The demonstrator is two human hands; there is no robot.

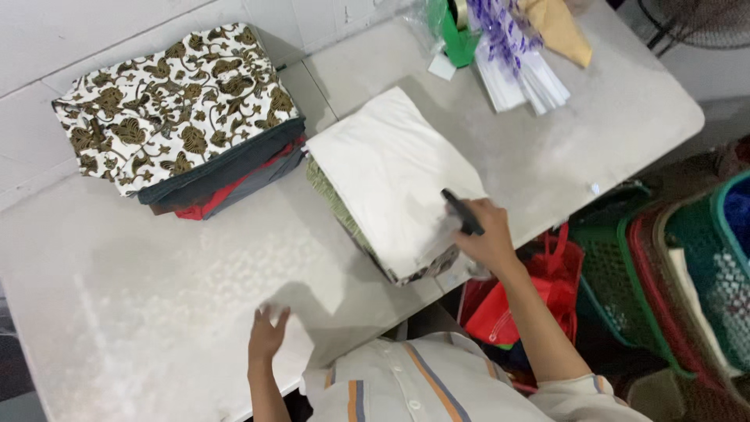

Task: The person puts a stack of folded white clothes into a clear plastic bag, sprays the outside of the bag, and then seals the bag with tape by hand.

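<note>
The right hand is clenched around a black marker, which juts up and left out of the fist, its tip over the near right corner of a white sheet. The sheet lies on top of a stack of folded cloth; green patterned edges show under the sheet's left side, just left of and below the marker. The heel of the hand sits at the stack's near corner, right at the table edge.

The left hand is released, fingers spread, palm down on the bare tabletop, well apart from the marker and to its lower left. It holds nothing.

Farther left of the grip, beyond the white sheet, lies a second pile: a brown-and-white floral cloth on top, with dark grey and red layers under it. This pile sits just beside the sheet's far left corner, not clearly touching it.

Up and to the right of the marker, at the far table edge, are a bundle of clear plastic bags, a green tape dispenser and a tan cloth.

Right of the clenched hand, off the table, stand green and red plastic baskets. A red bag hangs just under the right forearm.
</note>
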